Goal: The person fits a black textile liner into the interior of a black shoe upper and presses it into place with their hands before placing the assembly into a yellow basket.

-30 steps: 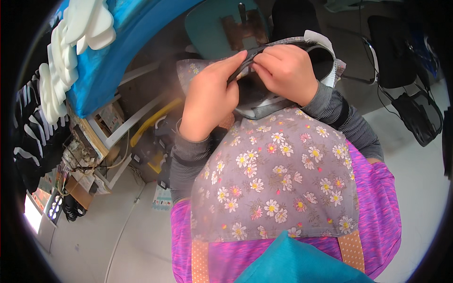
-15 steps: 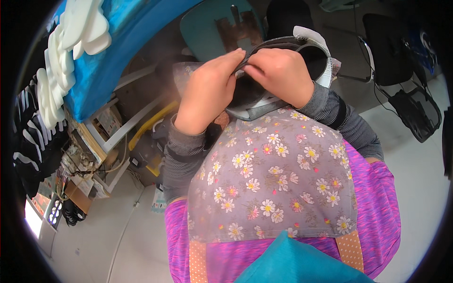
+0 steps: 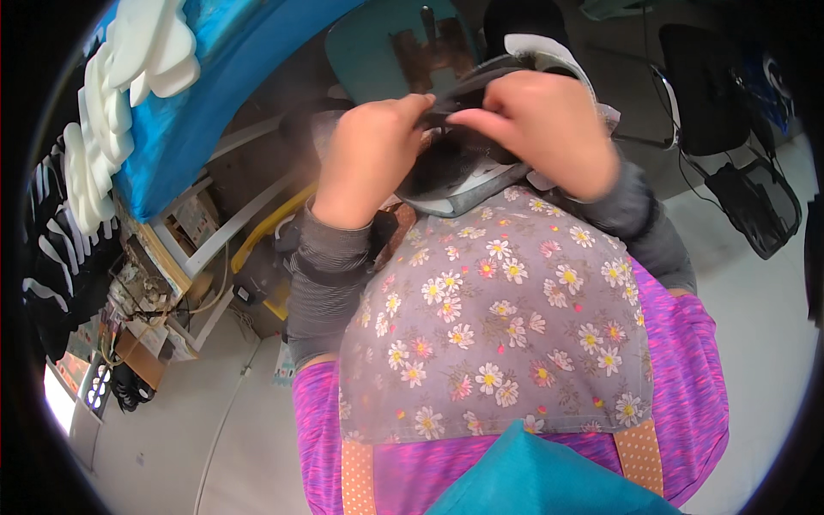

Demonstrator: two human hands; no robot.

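In front of my apron I hold a black and grey fabric piece (image 3: 468,193) with pale, curved edges; its exact kind I cannot tell. My left hand (image 3: 369,154) pinches its dark upper strip between thumb and fingers. To the right, my right hand (image 3: 554,129) has its fingers curled over the same piece, the thumb stretched left along it. Slight blur covers the strip between the hands. A pale band (image 3: 549,47) of the piece loops up behind my right hand. Most of the right fingertips are hidden.
White, rounded flat pieces (image 3: 163,51) are piled on a blue covered surface (image 3: 172,146) at the upper left. Beyond my hands stands a teal chair seat (image 3: 365,60) with a brown metal part on it. A black chair (image 3: 708,94) is at the right. My flowered apron (image 3: 489,335) spans my lap.
My right hand has shifted right and slightly up, its thumb now apart from the index finger. My left hand has moved slightly left. The fabric's pale band has tipped left.
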